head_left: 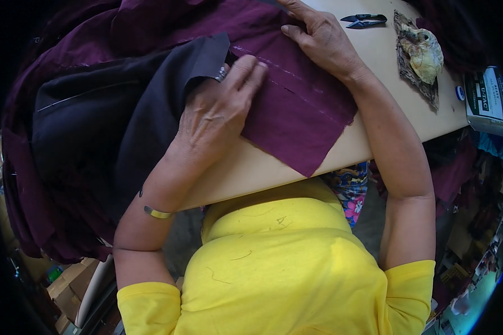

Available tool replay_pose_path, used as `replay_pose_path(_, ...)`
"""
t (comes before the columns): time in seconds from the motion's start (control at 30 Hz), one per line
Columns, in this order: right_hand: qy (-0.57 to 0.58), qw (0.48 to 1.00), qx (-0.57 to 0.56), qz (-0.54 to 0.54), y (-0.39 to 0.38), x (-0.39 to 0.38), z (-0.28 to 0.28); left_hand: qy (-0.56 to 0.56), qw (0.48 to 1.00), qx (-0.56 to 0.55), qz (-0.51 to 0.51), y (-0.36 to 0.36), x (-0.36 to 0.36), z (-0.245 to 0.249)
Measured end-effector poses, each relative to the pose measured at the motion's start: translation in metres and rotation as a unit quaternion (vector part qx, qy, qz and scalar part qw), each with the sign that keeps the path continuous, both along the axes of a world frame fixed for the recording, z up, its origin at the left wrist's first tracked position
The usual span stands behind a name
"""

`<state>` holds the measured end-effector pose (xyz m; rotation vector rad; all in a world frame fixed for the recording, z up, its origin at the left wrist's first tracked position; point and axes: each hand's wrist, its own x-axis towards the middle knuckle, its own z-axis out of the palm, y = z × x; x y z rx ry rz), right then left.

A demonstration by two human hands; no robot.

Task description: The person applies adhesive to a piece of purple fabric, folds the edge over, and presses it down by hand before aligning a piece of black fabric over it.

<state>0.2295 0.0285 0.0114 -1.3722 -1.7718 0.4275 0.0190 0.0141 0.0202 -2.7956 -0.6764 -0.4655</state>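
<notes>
Maroon cloth [296,111] with pale chalk-like lines lies over the table, one pointed corner near the front edge. My left hand [221,103] rests on it at the centre, fingers bent, beside the raised edge of a black cloth [156,95]; a ring shows on one finger. Whether the fingers pinch any cloth is hidden. My right hand [324,42] lies at the maroon cloth's upper right edge, thumb apart from the fingers, whose tips run out at the top of the view. The black cloth spreads to the left over more maroon cloth.
Black thread snips [364,21] lie at the upper right of the cream table [388,103]. Beside them are a rough brown and yellowish object [422,53], a small blue-rimmed disc [460,93] and a labelled box [489,100]. Cardboard boxes [72,285] stand low on the left.
</notes>
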Motion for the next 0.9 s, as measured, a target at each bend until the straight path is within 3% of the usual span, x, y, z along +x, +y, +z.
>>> replay_pose_path(0.07, 0.002, 1.0, 0.023, 0.005, 0.001, 0.001, -0.004, -0.034, 0.998, 0.012, 0.049, 0.001, 0.0, -0.008)
replay_pose_path(0.27, -0.001, 0.999, -0.036, -0.005, -0.003, -0.002, 0.007, 0.071, 0.996, -0.043, 0.031, -0.004, -0.001, 0.01)
replay_pose_path(0.4, -0.023, 1.0, -0.018, -0.003, -0.002, 0.0, 0.005, -0.015, 0.997, -0.077, 0.002, 0.008, -0.009, 0.008)
replay_pose_path(0.47, -0.018, 0.998, -0.065, -0.01, -0.003, -0.001, 0.011, -0.051, 0.997, -0.055, 0.023, 0.012, -0.006, 0.004)
replay_pose_path(0.5, -0.033, 0.999, -0.033, -0.018, -0.001, -0.002, 0.009, -0.068, 0.996, -0.045, 0.035, 0.015, -0.005, 0.002)
replay_pose_path(0.57, -0.061, 0.997, 0.029, -0.034, 0.007, -0.005, 0.002, -0.045, 0.997, -0.044, 0.036, 0.018, -0.006, -0.002)
replay_pose_path(0.9, 0.032, 0.999, -0.01, 0.029, 0.009, -0.008, 0.011, -0.002, 0.999, 0.034, 0.023, 0.016, -0.008, -0.005)
